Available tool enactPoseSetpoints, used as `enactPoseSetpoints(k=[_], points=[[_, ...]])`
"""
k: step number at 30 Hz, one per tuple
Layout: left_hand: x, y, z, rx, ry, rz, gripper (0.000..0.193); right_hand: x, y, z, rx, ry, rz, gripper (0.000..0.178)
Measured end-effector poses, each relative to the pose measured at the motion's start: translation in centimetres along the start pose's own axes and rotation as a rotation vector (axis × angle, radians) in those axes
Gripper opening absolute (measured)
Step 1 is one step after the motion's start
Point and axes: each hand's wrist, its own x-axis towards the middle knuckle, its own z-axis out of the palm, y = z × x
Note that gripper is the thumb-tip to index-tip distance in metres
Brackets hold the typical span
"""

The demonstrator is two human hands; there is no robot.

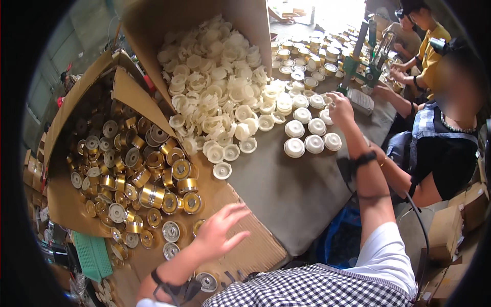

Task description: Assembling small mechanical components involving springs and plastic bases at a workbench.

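Here: small gold metal caps, light, rigid, slick; take by the rim. Left hand spread wide above them, empty. Right hand, far, grip unclear, beside white plastic caps on bench.

A single head-worn fisheye view looks steeply down and forward over the grey worktable, close above the person's own arms, which enter from the lower edge. Its dark round rim bends straight edges. Beyond the fingertips of the left hand lies the brown cardboard box of gold metal caps; past the right hand sit co-workers, farther off.
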Motion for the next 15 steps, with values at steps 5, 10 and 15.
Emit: enactPoseSetpoints(k=[5, 10, 15], points=[[-6.5, 2.3, -2.9, -0.006, 0.195, -0.108, 0.048, 7.5, 4.5, 4.9, -0.052, -0.521, 0.188, 0.037], [-13.0, 2.7, -2.0, -0.082, 0.492, -0.438, 0.043, 9.1, -0.1, 6.2, 0.209, -0.626, 0.589, 0.061], [-14.4, 1.9, -1.4, -0.165, 0.495, -0.698, 0.038, 14.1, 3.6, 10.2, -0.187, -0.679, 0.344, 0.060]])
